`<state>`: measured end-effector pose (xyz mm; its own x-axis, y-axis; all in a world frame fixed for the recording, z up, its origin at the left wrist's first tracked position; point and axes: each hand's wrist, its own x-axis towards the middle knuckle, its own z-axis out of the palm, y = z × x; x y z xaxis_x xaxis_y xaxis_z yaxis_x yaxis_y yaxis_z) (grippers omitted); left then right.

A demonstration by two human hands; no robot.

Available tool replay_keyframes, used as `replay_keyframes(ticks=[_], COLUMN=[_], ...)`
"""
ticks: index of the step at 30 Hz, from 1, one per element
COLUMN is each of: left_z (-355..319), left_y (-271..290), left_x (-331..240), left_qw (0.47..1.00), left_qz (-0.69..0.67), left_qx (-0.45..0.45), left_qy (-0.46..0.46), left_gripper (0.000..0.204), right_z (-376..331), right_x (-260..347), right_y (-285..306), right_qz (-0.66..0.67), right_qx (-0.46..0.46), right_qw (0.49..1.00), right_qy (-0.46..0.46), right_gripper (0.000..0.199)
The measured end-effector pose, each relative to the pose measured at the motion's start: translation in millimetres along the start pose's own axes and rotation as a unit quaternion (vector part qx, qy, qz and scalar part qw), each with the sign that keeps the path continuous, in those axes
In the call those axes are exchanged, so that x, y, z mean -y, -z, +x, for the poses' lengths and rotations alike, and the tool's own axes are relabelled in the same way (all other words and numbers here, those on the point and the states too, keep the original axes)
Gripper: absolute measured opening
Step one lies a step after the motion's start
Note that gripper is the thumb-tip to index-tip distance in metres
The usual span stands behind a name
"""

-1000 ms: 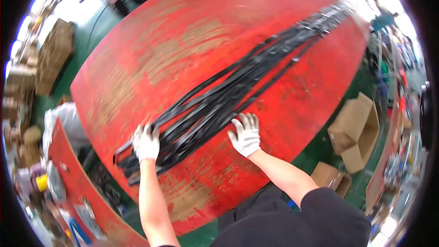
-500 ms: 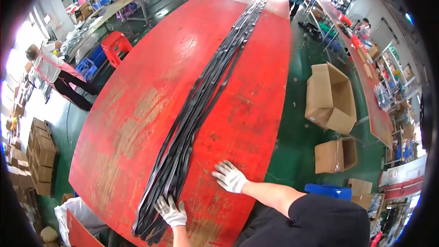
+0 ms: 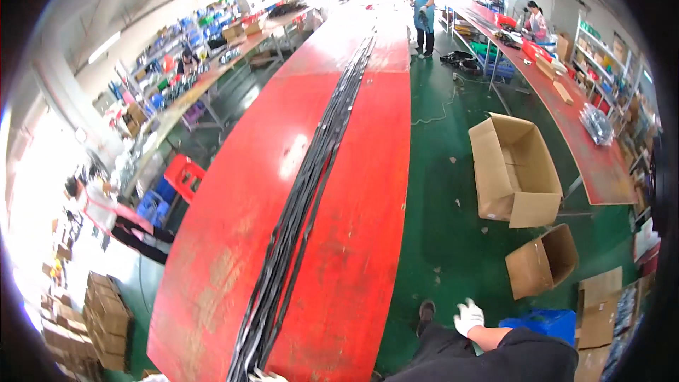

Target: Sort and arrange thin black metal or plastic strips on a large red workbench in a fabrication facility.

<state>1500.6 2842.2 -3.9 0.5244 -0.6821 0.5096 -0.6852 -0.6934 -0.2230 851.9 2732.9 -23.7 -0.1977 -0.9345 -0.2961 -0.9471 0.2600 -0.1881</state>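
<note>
**Right hand (image 3: 468,317) now beyond the counter's (image 3: 353,205) right edge; left hand (image 3: 267,376) at the near end of the black strips (image 3: 297,209)**

The red counter stretches away lengthwise, standing straighter in view than half a second ago; a second ago it slanted across the frame. Green floor (image 3: 438,240) shows along its right side, in a broader band than before.

The long bundle of black strips lies along the middle of the counter, from near end to far part. Half a second ago its near tips were in view; now they run out at the lower border.

Past the counter's far right edge stands a co-worker in a blue apron (image 3: 423,7), turned toward the camera; earlier the co-worker's back showed.

A large open carton (image 3: 495,201) sits to the right of the counter, a smaller carton (image 3: 527,272) just nearer on the same side, both as before.

The gloved right hand, earlier over the counter's surface beside the strips, is now over the floor to the counter's right, fingers spread apart. The gloved left hand is at the strips, at the counter's near end, mostly cut off, where before it showed whole; whether it is clamped on them, I cannot tell.

A dark shoe (image 3: 426,310) has come into view just right of the counter.
</note>
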Motion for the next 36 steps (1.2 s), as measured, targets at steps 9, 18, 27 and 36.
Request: replay_keyframes(ticks=[9, 18, 27, 36], left_z=[-44, 138, 308, 480], left_y=[94, 39, 56, 78], left_x=[-398, -641, -978, -1431], left_qw=[0.953, 0.923, 0.918, 0.868], left_qz=[-0.032, -0.138, -0.245, -0.371], left_qx=[0.250, 0.356, 0.302, 0.271], left_qy=[0.170, 0.056, -0.080, -0.190], left_gripper=[0.058, 0.087, 0.069, 0.070], right_z=[253, 516, 659, 831], right_x=[-75, -63, -193, -382], right_y=[85, 153, 275, 182], right_qz=[0.035, 0.135, 0.172, 0.298], right_qx=[0.241, 0.267, 0.291, 0.141], right_qw=[0.970, 0.953, 0.929, 0.856], right_qy=[-0.021, 0.048, -0.153, -0.397], right_gripper=[0.049, 0.050, 0.054, 0.062])
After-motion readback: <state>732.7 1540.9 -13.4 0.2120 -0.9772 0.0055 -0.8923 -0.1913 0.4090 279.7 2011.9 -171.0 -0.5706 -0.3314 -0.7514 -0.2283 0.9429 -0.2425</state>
